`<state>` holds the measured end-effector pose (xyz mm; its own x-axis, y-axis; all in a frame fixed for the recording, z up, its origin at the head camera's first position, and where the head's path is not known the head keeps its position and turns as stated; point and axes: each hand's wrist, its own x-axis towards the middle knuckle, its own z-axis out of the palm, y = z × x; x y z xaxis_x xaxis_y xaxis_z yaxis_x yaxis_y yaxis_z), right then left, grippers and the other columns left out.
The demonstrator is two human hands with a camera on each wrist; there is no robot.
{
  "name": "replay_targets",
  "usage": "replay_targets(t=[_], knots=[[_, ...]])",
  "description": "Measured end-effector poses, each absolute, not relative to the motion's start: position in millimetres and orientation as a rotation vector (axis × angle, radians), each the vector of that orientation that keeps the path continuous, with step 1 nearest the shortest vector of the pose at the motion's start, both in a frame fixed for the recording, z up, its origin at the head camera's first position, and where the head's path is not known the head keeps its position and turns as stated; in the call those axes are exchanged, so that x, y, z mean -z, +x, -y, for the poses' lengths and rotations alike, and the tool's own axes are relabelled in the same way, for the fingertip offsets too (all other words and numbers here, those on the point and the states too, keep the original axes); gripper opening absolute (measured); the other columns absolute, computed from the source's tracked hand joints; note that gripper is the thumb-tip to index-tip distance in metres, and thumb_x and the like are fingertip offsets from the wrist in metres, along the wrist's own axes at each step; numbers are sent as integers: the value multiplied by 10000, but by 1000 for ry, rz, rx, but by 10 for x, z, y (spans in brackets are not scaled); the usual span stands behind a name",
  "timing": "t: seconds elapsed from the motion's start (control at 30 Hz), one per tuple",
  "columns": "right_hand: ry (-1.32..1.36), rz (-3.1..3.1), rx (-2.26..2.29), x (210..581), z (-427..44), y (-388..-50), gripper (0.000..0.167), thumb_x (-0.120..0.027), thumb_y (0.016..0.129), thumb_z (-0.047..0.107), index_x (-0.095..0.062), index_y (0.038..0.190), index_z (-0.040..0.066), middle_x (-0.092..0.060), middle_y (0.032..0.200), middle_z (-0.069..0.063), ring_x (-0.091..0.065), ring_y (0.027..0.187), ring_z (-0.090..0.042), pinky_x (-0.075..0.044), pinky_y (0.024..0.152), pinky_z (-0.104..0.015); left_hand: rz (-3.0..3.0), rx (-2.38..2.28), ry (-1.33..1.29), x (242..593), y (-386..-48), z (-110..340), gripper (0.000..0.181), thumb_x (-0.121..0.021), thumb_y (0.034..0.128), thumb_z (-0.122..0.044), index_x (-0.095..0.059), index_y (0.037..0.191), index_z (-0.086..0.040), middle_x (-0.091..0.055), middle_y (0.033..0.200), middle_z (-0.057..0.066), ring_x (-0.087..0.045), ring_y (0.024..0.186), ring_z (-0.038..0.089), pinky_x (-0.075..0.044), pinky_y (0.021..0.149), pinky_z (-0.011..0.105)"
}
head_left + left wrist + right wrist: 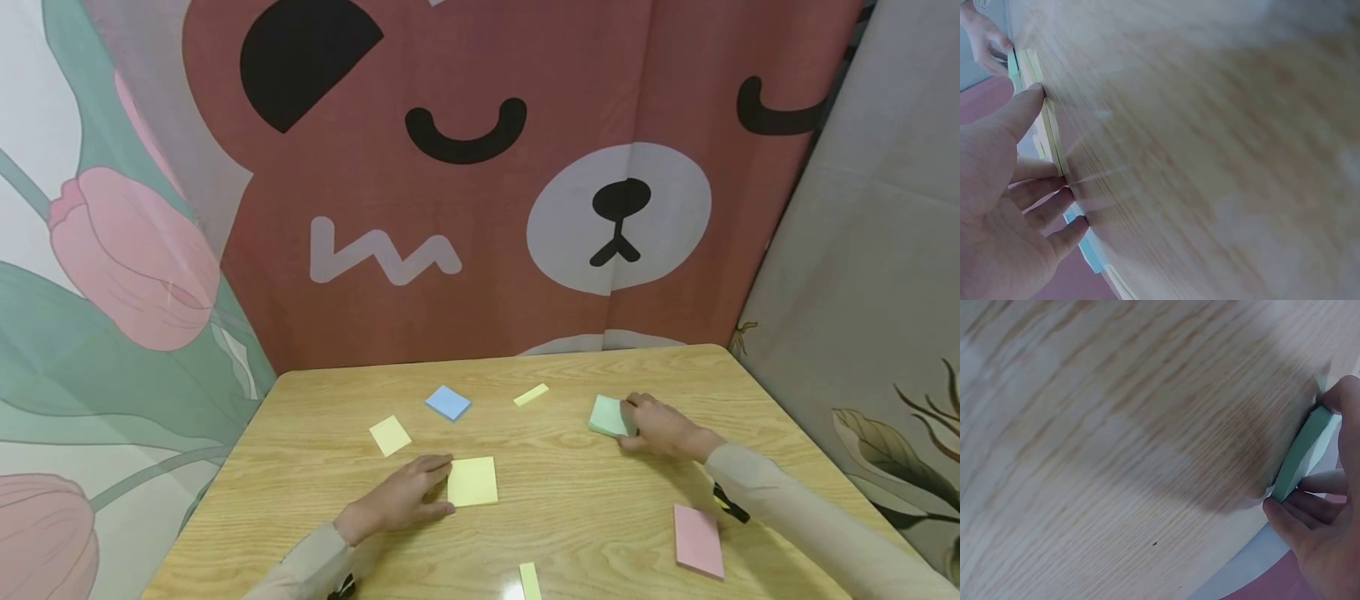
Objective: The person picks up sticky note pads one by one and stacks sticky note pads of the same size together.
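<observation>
My left hand [405,493] is at the left side of a square yellow sticky note pad [474,482] lying on the table. Its thumb is at the near corner and its fingers at the far corner, holding the pad between them; the left wrist view shows the pad's edge between thumb and index finger. Farther back on the right, my right hand [660,425] grips a green sticky note pad [609,415] by its right part. In the right wrist view the green pad [1300,456] stands tilted, with thumb and fingers at opposite ends.
Around them on the wooden table [570,483] lie a blue pad [448,402], a small yellow pad [391,436], a narrow yellow strip pad [531,394], another yellow strip [529,581] at the front and a pink pad [698,540]. A printed curtain [465,317] hangs behind.
</observation>
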<state>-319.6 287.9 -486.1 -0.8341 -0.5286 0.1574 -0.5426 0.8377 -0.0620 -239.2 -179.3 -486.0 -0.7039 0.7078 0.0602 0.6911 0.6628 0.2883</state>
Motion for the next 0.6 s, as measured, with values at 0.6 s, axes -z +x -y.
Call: replay_targets(t=[0.6], knots=[[821,3010,-613,4770,-2902,-3286,860,-847,790,299,-432,1331,-225,-484,1184,-306,-533,1059,-410,-493,864,-514,-2809,-464,1180,4852,-2386,1795,663,-649,964,-357,-473,1379,129,-409,1478,262,-394,1348,431,-365,1078,529]])
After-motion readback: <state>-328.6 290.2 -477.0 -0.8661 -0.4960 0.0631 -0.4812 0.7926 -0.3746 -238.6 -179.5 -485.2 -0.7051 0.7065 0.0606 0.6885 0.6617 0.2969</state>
